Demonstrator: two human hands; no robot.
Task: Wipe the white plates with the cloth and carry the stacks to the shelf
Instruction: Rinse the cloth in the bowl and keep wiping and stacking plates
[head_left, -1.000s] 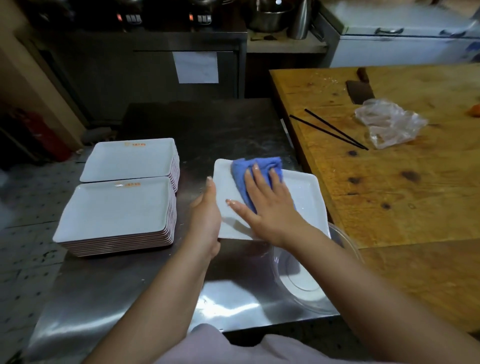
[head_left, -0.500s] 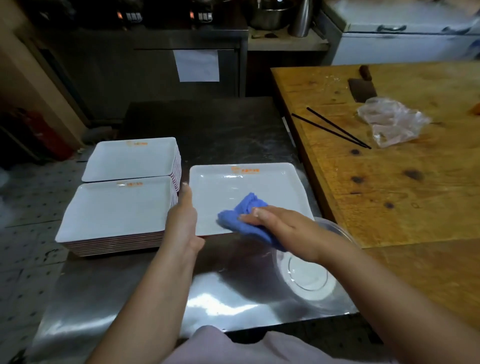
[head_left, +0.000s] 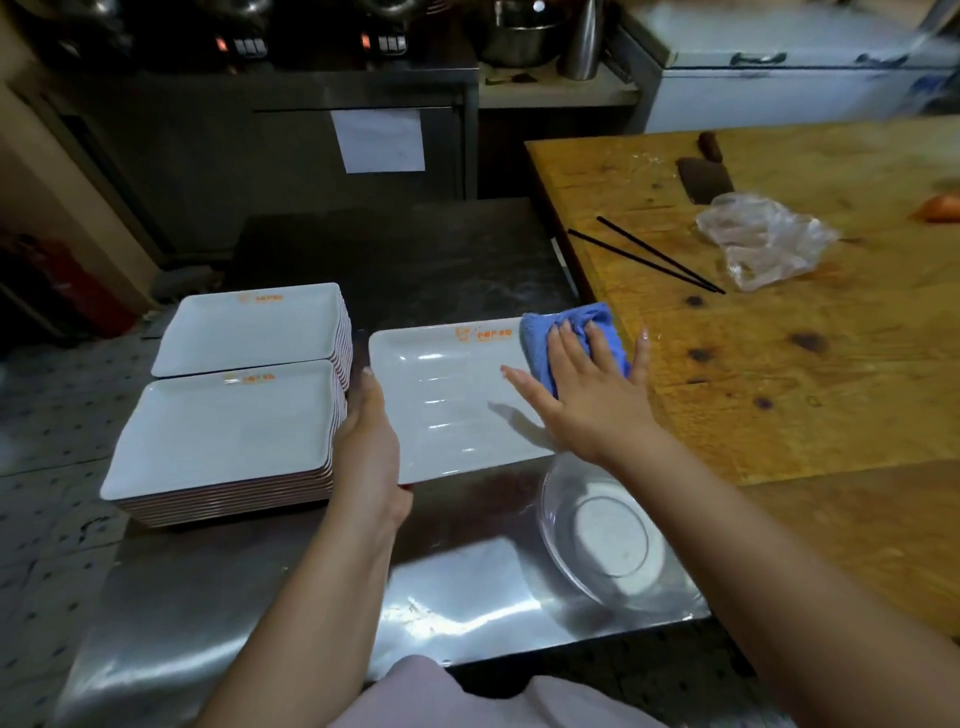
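- My left hand (head_left: 370, 436) grips the left edge of the white plate (head_left: 452, 400), thumb lying along the rim on top, the other fingers hidden beneath it.
- To the left of that hand I see two stacks of white plates on the steel tabletop (head_left: 291, 587): the near stack (head_left: 223, 431) just beside my left wrist, and the far stack (head_left: 254, 327) directly behind it, the two touching edge to edge.
- Each top plate carries a small orange mark near its far rim.
- The plate I hold is rectangular, with an orange logo along its far edge and faint ridges across its middle; whether it rests on the tabletop or is raised off it, I cannot tell.
- My right hand (head_left: 587, 395) lies flat with fingers spread, pressing the blue cloth (head_left: 571, 338) onto the plate's far right corner.
- The cloth is bunched under my fingertips and reaches the plate's right edge, close to the wooden tabletop (head_left: 779, 374).
- Below my right forearm, a clear glass bowl (head_left: 602, 551) sits on the steel near its right front corner.
- Further right on the wood I see a pair of black chopsticks (head_left: 644, 254), a crumpled clear plastic bag (head_left: 763, 239) just beside them, and a cleaver (head_left: 704, 176) behind the bag.
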